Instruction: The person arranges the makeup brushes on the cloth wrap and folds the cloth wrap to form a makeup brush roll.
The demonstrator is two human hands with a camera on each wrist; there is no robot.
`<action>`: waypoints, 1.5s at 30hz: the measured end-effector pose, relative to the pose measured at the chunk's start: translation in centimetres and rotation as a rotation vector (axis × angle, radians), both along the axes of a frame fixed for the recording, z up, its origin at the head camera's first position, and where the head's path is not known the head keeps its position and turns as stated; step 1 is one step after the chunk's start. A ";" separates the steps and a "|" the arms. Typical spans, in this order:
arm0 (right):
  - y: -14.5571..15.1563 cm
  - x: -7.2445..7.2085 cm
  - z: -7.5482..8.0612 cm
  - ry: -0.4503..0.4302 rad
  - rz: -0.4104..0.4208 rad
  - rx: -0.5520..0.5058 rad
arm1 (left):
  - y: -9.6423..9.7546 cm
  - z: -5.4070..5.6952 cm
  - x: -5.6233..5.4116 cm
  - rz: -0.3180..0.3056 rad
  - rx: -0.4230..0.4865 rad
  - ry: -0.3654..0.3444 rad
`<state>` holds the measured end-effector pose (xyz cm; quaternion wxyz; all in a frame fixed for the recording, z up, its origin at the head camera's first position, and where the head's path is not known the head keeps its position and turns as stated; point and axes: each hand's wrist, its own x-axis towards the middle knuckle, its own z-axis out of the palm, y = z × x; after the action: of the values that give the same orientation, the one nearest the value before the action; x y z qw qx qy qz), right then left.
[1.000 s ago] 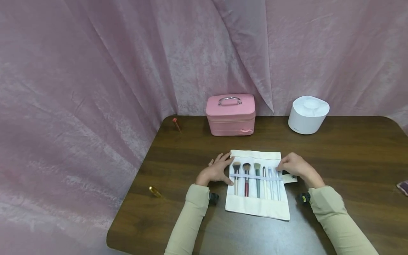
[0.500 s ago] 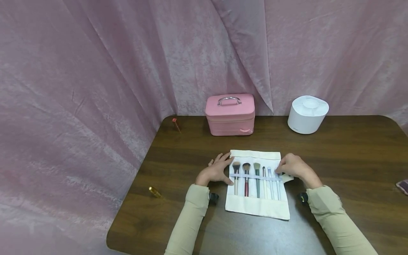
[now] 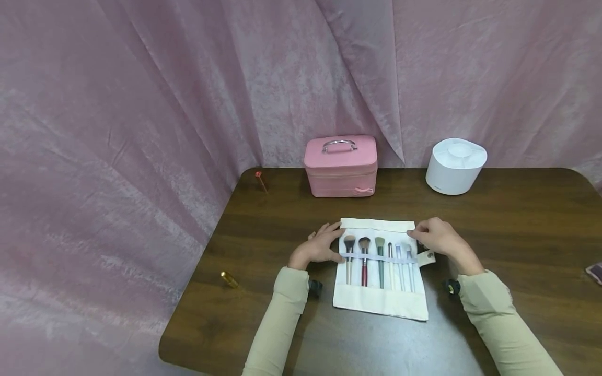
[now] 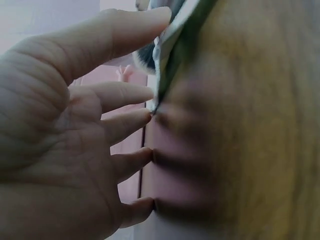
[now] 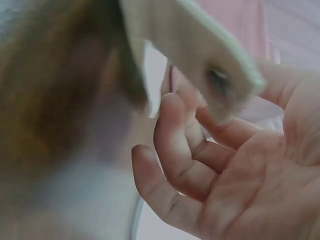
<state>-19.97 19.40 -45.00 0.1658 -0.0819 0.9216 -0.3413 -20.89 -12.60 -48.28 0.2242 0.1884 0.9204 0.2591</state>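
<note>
A white cloth makeup brush roll [image 3: 380, 300] lies unrolled on the table, with several makeup brushes side by side under a pale elastic band. Dark-tipped brushes, one with a red handle [image 3: 364, 274], are on the left, then a green brush [image 3: 380, 266]; slim pale ones [image 3: 400, 269] are on the right. My left hand [image 3: 321, 245] is spread at the roll's left edge, fingertips down on the table and thumb at the cloth [image 4: 167, 42]. My right hand [image 3: 439, 237] pinches the roll's upper right edge, fingers curled beside the snap strap [image 5: 200, 55].
A pink vanity case [image 3: 340, 169] with a metal handle and a white oval container [image 3: 455, 167] stand along the back. A red-capped tube [image 3: 261, 180] and a gold tube [image 3: 229, 279] are at the left; a dark purple item [image 3: 595, 272] is at the far right.
My right hand has moved from the top of the rightmost pale brush up to the roll's upper right edge, uncovering that brush's tip. My left hand stays in place.
</note>
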 end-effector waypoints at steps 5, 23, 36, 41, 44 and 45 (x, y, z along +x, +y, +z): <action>0.4 0.4 1.2 0.109 -0.004 -0.021 | 0.0 1.0 -0.2 -0.003 0.034 -0.023; -1.9 2.5 4.0 0.212 0.010 -0.078 | 0.5 2.7 -1.0 -0.037 0.191 0.076; -6.6 6.8 4.4 0.329 0.241 -0.128 | 3.8 2.9 -3.6 -0.145 0.347 0.044; -8.0 8.7 3.4 0.291 0.312 -0.172 | 5.1 2.9 -4.0 -0.182 0.363 0.015; -8.8 9.6 2.8 0.258 0.376 -0.202 | 5.9 2.7 -4.1 -0.197 0.340 0.013; -9.1 9.9 2.5 0.247 0.398 -0.210 | 6.2 2.6 -4.1 -0.198 0.331 0.009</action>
<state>-10.08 10.34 -42.49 0.1064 -0.3197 0.8602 -0.3829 -25.02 -6.39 -45.69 0.2105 0.3134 0.8433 0.3826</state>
